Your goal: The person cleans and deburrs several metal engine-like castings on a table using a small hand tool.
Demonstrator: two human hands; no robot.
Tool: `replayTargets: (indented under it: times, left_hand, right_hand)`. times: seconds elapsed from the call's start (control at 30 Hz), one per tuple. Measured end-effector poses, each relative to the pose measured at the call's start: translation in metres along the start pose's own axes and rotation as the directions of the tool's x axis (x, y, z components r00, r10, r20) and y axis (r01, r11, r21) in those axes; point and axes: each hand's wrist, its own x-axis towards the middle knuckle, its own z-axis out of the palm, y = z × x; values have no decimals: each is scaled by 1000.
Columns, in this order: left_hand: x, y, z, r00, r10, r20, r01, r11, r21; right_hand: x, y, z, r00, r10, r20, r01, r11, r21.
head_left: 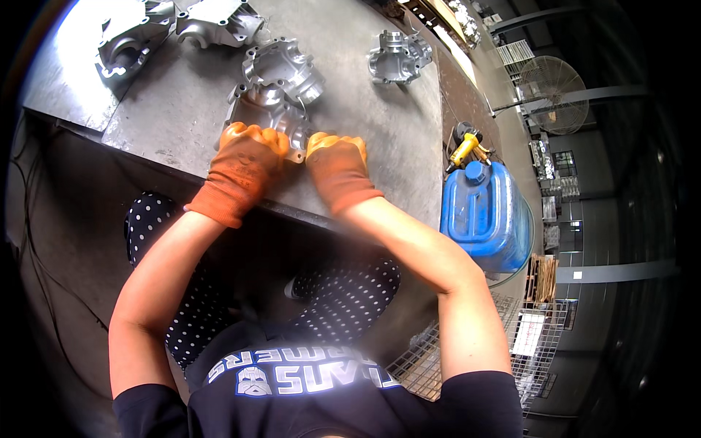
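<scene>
Both my hands wear orange gloves and are at the near edge of the metal table. My left hand is closed over the near side of a silver metal casting, its fingers curled down. My right hand is a closed fist against the casting's right corner; what lies inside its fingers is hidden. Just beyond, touching or overlapping the first piece, lies a second hollow casting.
More castings lie at the far left and far centre; another casting is near the right edge. Right of the table are a blue jerrycan, a yellow power tool, a wire basket and a large fan.
</scene>
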Motion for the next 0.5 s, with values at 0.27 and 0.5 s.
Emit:
replayTargets:
  times: [0.27,0.5]
  left_hand:
    - [-4,-35,-18,980,198,-3,-198,979,56]
    - [0,-79,-24,880,470,-65,-467,882,62]
  right_hand:
    - [-1,12,-48,942,-216,256,213,976,37]
    - [6,22,-55,838,-475,269,414,874,253]
